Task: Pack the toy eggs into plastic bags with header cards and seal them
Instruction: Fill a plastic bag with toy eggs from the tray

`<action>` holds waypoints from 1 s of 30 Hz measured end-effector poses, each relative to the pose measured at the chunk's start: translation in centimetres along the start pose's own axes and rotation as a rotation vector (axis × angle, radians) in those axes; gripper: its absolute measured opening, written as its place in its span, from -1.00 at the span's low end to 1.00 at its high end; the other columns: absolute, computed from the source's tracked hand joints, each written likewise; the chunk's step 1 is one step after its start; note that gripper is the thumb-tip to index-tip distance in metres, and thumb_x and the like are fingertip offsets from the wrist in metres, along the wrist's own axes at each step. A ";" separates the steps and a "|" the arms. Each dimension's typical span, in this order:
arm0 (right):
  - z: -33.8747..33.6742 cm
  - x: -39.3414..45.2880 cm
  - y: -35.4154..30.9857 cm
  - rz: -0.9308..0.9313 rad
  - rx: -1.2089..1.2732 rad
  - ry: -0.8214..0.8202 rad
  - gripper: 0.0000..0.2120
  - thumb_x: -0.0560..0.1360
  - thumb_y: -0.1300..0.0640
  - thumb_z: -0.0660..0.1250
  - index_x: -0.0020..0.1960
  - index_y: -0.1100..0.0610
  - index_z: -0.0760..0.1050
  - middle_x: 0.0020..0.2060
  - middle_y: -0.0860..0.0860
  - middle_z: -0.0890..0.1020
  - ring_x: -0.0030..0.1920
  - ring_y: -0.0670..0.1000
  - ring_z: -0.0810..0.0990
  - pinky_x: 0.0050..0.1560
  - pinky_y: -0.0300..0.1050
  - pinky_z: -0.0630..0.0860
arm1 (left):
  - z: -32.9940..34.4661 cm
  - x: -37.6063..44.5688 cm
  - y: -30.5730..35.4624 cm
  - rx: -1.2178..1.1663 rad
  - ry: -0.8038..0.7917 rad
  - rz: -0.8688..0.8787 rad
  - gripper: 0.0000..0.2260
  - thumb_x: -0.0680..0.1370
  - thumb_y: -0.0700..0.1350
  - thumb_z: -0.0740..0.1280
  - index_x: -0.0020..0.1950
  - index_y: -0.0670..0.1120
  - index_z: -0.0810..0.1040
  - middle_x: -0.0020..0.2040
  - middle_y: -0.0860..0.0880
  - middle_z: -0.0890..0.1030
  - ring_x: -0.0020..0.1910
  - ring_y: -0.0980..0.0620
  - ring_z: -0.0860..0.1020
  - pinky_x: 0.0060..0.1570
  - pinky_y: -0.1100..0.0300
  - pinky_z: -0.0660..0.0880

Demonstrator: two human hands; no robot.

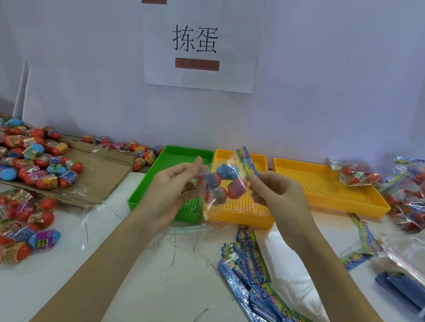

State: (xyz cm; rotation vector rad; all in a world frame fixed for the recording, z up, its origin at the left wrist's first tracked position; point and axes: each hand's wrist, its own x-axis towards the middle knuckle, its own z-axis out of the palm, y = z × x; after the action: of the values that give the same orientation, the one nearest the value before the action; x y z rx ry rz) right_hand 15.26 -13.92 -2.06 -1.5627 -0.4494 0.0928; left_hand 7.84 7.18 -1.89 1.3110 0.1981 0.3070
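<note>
I see the bag of eggs (219, 185) hanging between both grips: left hand (174, 183) pinching its left edge, right hand (279, 195) pinching the header card (246, 159).

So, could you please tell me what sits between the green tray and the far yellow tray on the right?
In the head view, a second yellow tray sits between the green tray and the far yellow tray.

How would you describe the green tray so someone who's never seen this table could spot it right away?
Start at the white paper sign on the back wall and drop straight down to the row of three shallow perforated trays on the table. The green tray is the leftmost, touching an orange tray on its right. It is the only green one; the other two are orange.
</note>
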 end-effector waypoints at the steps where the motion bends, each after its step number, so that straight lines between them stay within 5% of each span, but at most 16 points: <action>1: 0.0 0.1 -0.1 0.000 0.064 0.026 -0.87 0.59 0.13 0.43 0.03 0.19 0.69 -0.27 -0.01 0.65 -0.23 -0.08 0.58 -0.16 -0.24 0.58 | 0.0 -0.1 0.1 0.097 -0.058 0.016 -0.65 0.50 0.16 0.45 0.02 -0.13 0.72 -0.07 -0.09 0.72 -0.11 -0.08 0.65 -0.19 0.17 0.64; 4: 0.1 0.0 -0.4 0.016 0.193 0.016 -0.82 0.48 0.03 0.49 -0.01 0.12 0.73 -0.25 0.01 0.66 -0.21 -0.04 0.60 -0.15 -0.22 0.61 | 0.4 -0.6 0.5 0.248 -0.241 -0.067 -0.41 0.46 0.44 0.34 0.20 0.00 0.62 -0.18 -0.07 0.67 -0.39 -0.06 0.57 -0.49 0.18 0.50; 6: 0.6 -0.2 -0.5 0.029 0.195 -0.061 -0.77 0.42 -0.04 0.51 -0.04 0.08 0.74 -0.25 0.02 0.68 -0.20 -0.04 0.63 -0.14 -0.19 0.63 | 0.7 -0.8 0.2 0.314 -0.294 -0.032 -0.48 0.44 0.48 0.33 0.14 0.10 0.63 -0.30 -0.01 0.61 -0.50 0.02 0.48 -0.53 0.24 0.38; 11: 1.2 -0.5 -0.4 0.018 0.194 -0.076 -0.75 0.47 -0.07 0.45 0.04 0.06 0.72 -0.13 0.05 0.73 -0.11 -0.01 0.67 -0.09 -0.16 0.63 | 1.1 -1.0 -0.4 0.340 -0.190 0.140 -0.71 0.57 0.13 0.38 -0.15 -0.05 0.74 -0.38 -0.13 0.60 -0.49 0.00 0.51 -0.52 0.23 0.41; 15: 0.6 -0.3 -0.5 -0.008 0.081 -0.066 -0.76 0.49 0.01 0.47 -0.03 0.19 0.70 -0.14 0.10 0.74 -0.13 -0.02 0.65 -0.04 -0.11 0.63 | 0.6 -0.9 -0.1 0.436 -0.243 0.198 -0.70 0.63 0.07 0.32 0.02 -0.12 0.73 -0.37 -0.04 0.64 -0.54 -0.04 0.54 -0.55 0.19 0.36; 19: 0.7 -0.2 -0.7 -0.045 0.059 0.024 -0.81 0.58 0.07 0.43 0.04 0.19 0.69 -0.09 0.12 0.74 -0.11 -0.06 0.67 -0.06 -0.15 0.63 | 0.9 -0.9 -0.5 0.479 -0.247 0.227 -0.71 0.65 0.10 0.30 0.09 -0.01 0.76 -0.25 -0.16 0.69 -0.46 -0.21 0.64 -0.51 0.13 0.38; 22: 0.4 -0.2 -0.8 0.093 -0.035 -0.093 -0.61 0.51 -0.17 0.40 0.22 0.03 0.64 0.03 0.03 0.74 0.07 0.00 0.71 0.06 -0.05 0.67 | 1.0 -0.7 -0.9 0.374 -0.169 0.208 -0.71 0.71 0.07 0.24 0.14 -0.01 0.73 -0.27 -0.10 0.72 -0.44 -0.17 0.67 -0.52 0.16 0.47; 27: 0.1 -0.4 -0.8 0.097 -0.046 -0.095 -0.66 0.42 -0.13 0.52 0.11 0.01 0.68 -0.07 -0.04 0.76 0.02 -0.02 0.72 -0.08 -0.18 0.67 | 0.6 -0.4 -0.8 0.417 -0.100 0.191 -0.68 0.72 0.10 0.17 0.20 0.01 0.68 0.03 -0.06 0.75 -0.36 -0.19 0.69 -0.46 0.14 0.51; 30: 0.1 -0.5 -0.7 0.066 -0.052 -0.206 -0.72 0.42 -0.11 0.53 0.06 -0.01 0.71 -0.07 -0.03 0.75 0.02 -0.01 0.72 -0.05 -0.14 0.68 | 0.7 -0.3 -0.8 0.482 -0.022 0.281 -0.58 0.61 0.22 0.27 0.06 -0.08 0.73 -0.19 -0.06 0.72 -0.35 -0.07 0.63 -0.27 0.09 0.53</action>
State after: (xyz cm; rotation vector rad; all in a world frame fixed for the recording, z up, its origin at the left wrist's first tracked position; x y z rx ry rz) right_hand 14.61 -14.01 -1.51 -1.6269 -0.5656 0.2975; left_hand 7.82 6.22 -2.46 1.8245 0.0687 0.5032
